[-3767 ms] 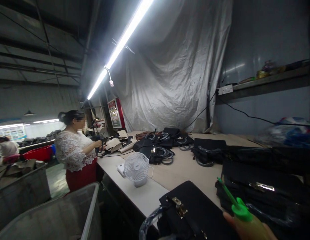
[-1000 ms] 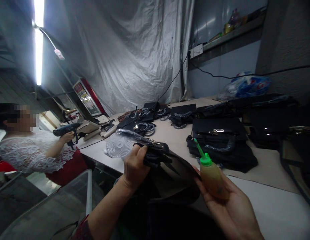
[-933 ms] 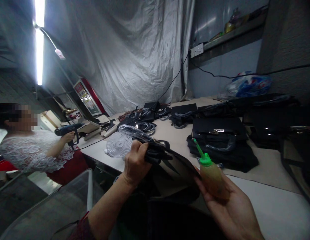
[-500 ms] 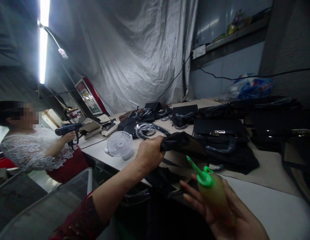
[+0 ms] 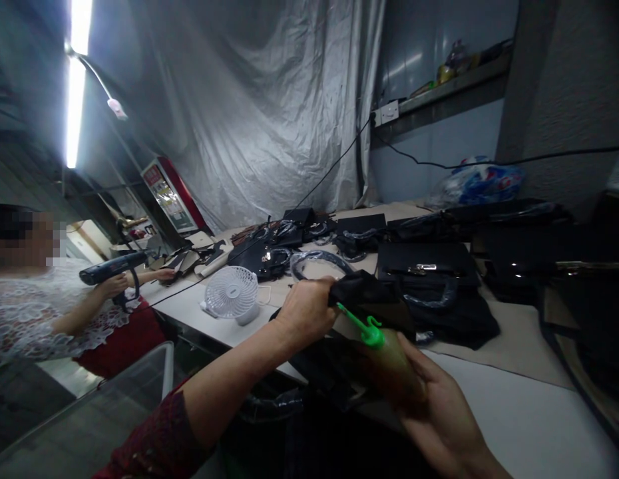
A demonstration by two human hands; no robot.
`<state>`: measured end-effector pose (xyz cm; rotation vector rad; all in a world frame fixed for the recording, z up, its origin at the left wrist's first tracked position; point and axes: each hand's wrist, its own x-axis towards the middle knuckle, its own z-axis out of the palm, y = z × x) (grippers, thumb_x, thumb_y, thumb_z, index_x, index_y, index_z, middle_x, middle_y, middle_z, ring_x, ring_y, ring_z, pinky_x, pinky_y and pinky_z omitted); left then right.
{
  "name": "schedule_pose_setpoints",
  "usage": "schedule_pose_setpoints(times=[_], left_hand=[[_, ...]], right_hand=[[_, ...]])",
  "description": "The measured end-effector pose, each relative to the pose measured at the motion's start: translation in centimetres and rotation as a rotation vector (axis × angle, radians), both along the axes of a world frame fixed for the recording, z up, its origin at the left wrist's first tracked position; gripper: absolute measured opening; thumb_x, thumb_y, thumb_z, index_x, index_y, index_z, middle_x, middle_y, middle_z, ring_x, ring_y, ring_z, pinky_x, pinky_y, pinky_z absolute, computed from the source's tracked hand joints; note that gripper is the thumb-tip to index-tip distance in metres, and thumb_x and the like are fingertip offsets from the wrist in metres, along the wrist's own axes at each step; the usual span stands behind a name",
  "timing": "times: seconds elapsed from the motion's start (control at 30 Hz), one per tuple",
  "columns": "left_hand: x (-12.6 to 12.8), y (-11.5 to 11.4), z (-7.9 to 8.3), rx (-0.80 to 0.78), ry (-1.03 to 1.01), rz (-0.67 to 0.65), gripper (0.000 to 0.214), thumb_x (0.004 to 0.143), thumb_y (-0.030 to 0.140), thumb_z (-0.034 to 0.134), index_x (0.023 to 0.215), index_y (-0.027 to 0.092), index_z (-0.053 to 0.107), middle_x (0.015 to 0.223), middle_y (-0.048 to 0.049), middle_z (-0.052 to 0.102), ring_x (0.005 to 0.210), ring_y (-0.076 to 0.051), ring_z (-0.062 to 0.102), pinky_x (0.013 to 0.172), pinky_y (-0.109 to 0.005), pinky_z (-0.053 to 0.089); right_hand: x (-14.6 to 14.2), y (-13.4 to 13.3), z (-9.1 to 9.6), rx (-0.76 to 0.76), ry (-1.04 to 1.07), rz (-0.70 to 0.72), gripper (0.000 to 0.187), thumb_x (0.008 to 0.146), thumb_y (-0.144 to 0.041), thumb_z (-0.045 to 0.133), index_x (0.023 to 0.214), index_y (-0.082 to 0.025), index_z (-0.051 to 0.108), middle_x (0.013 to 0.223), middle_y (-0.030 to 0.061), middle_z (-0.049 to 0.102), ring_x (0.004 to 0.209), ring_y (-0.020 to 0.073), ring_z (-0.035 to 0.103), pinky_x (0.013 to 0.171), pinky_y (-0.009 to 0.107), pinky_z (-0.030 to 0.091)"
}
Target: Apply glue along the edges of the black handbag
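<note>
My left hand is closed on the edge of a black handbag, with dark material hanging below it. My right hand wraps round a yellowish squeeze bottle with a green cap and a thin green nozzle. The bottle is tilted, its nozzle tip pointing up and left, close to my left fingers and the bag. Whether the tip touches the bag I cannot tell. A plastic-wrapped handle shows in the dark area beneath my left forearm.
Several black handbags with wrapped handles lie along the table. A white fan stands left of my left hand. At the left, a person in a white lace top holds a heat gun. A clear-sided bin stands below.
My right hand has brought the bottle left, with its nozzle now close to my left hand and the bag. My left hand keeps its hold. The view has shifted slightly.
</note>
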<state>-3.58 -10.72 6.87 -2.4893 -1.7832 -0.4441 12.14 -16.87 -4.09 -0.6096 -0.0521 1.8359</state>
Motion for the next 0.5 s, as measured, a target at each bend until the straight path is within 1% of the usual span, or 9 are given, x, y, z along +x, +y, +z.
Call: schedule_pose_setpoints(times=[0.07, 0.13, 0.17, 0.27, 0.33, 0.37, 0.43, 0.47, 0.5], left_hand=[[-0.1, 0.2, -0.4, -0.089, -0.089, -0.071, 0.009, 0.083, 0.027, 0.069, 0.086, 0.019, 0.071, 0.077, -0.0039, 0.072, 0.072, -0.021, 0.068, 0.063, -0.028, 0.047], [-0.2, 0.6, -0.8, -0.202, -0.208, -0.170, 0.019, 0.081, 0.037, 0.073, 0.084, 0.019, 0.072, 0.078, -0.0024, 0.072, 0.071, -0.019, 0.066, 0.062, -0.027, 0.047], [-0.3, 0.8, -1.0, -0.269, -0.278, -0.230, 0.023, 0.080, 0.041, 0.074, 0.086, 0.018, 0.073, 0.079, -0.0020, 0.072, 0.072, -0.019, 0.066, 0.063, -0.026, 0.048], [-0.5, 1.2, -0.9, -0.485, -0.506, -0.435, 0.028, 0.083, 0.043, 0.071, 0.091, 0.016, 0.072, 0.083, -0.0030, 0.072, 0.077, -0.020, 0.067, 0.065, -0.026, 0.051], [-0.6, 1.1, -0.3, -0.562, -0.589, -0.530, 0.026, 0.086, 0.041, 0.067, 0.091, 0.016, 0.071, 0.084, -0.0036, 0.071, 0.080, -0.021, 0.067, 0.067, -0.026, 0.052], [-0.8, 0.9, 0.0, -0.565, -0.586, -0.568, 0.023, 0.086, 0.038, 0.066, 0.090, 0.016, 0.070, 0.084, -0.0031, 0.070, 0.080, -0.020, 0.066, 0.068, -0.026, 0.052], [-1.1, 0.7, 0.4, -0.502, -0.473, -0.607, 0.017, 0.082, 0.033, 0.067, 0.090, 0.018, 0.069, 0.084, -0.0016, 0.068, 0.080, -0.019, 0.065, 0.072, -0.026, 0.052], [-1.4, 0.6, 0.4, -0.450, -0.386, -0.605, 0.020, 0.077, 0.032, 0.071, 0.092, 0.018, 0.069, 0.086, -0.0015, 0.068, 0.082, -0.019, 0.065, 0.074, -0.026, 0.052], [-1.5, 0.5, 0.2, -0.398, -0.296, -0.586, 0.029, 0.072, 0.035, 0.076, 0.094, 0.019, 0.069, 0.090, -0.0021, 0.068, 0.083, -0.020, 0.064, 0.076, -0.027, 0.052]], right_hand=[[-0.3, 0.2, -0.1, 0.022, -0.014, -0.098, 0.027, 0.079, -0.027, 0.078, 0.103, -0.014, 0.075, 0.099, 0.0063, 0.076, 0.080, 0.0195, 0.072, 0.069, 0.027, 0.063], [-0.7, 0.1, 0.1, 0.089, -0.037, -0.206, 0.027, 0.071, -0.029, 0.085, 0.096, -0.020, 0.076, 0.096, 0.0020, 0.076, 0.079, 0.0183, 0.071, 0.065, 0.024, 0.062], [-0.9, 0.0, 0.2, 0.141, -0.045, -0.229, 0.029, 0.068, -0.030, 0.088, 0.093, -0.022, 0.076, 0.095, 0.0011, 0.075, 0.079, 0.0184, 0.071, 0.064, 0.023, 0.061], [-1.5, 0.0, 0.7, 0.274, -0.060, -0.209, 0.034, 0.067, -0.036, 0.091, 0.093, -0.021, 0.076, 0.095, 0.0030, 0.075, 0.081, 0.0191, 0.070, 0.066, 0.023, 0.061], [-1.8, 0.3, 1.1, 0.289, -0.072, -0.197, 0.036, 0.067, -0.039, 0.091, 0.094, -0.019, 0.076, 0.093, 0.0031, 0.075, 0.079, 0.0184, 0.070, 0.066, 0.024, 0.061], [-1.8, 0.5, 1.2, 0.272, -0.073, -0.202, 0.037, 0.067, -0.039, 0.091, 0.094, -0.019, 0.075, 0.091, 0.0024, 0.075, 0.077, 0.0182, 0.070, 0.065, 0.024, 0.061], [-1.7, 0.8, 1.4, 0.220, -0.073, -0.220, 0.037, 0.064, -0.038, 0.091, 0.093, -0.020, 0.075, 0.088, 0.0006, 0.074, 0.073, 0.0177, 0.070, 0.061, 0.024, 0.060], [-1.6, 1.0, 1.5, 0.185, -0.080, -0.227, 0.037, 0.064, -0.036, 0.091, 0.093, -0.021, 0.075, 0.087, -0.0001, 0.074, 0.072, 0.0173, 0.070, 0.058, 0.022, 0.059], [-1.5, 1.1, 1.6, 0.145, -0.094, -0.230, 0.036, 0.064, -0.035, 0.091, 0.093, -0.021, 0.074, 0.087, -0.0006, 0.074, 0.071, 0.0169, 0.070, 0.054, 0.020, 0.057]])
